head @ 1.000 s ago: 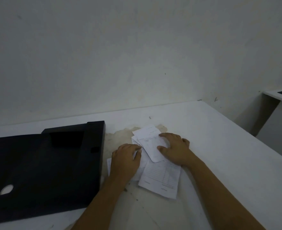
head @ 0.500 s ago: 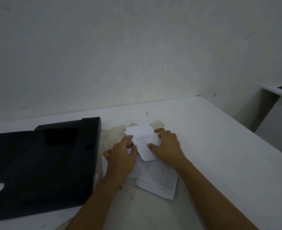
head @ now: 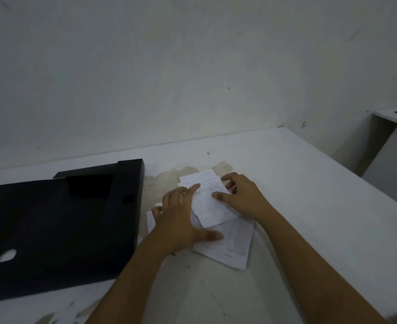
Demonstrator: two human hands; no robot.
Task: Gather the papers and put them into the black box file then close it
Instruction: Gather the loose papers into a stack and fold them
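A loose pile of white papers (head: 212, 206) lies on the white table, just right of the black box file (head: 59, 220). The file lies flat with a finger hole near its lower left. My left hand (head: 181, 218) rests flat on the left side of the pile, fingers spread, thumb over a printed form (head: 234, 244). My right hand (head: 241, 197) presses on the pile's right side, thumb and fingers on the top sheet. Parts of the papers are hidden under both hands.
The white table (head: 298, 195) runs to a wall at the back and ends in an edge on the right. A brownish stain (head: 169, 178) marks the tabletop behind the papers. Another white surface (head: 393, 115) stands at the far right.
Both hands have slid closer together over the pile, pushing the sheets inward. My left hand's fingers have spread out and its thumb now lies over the lower form.
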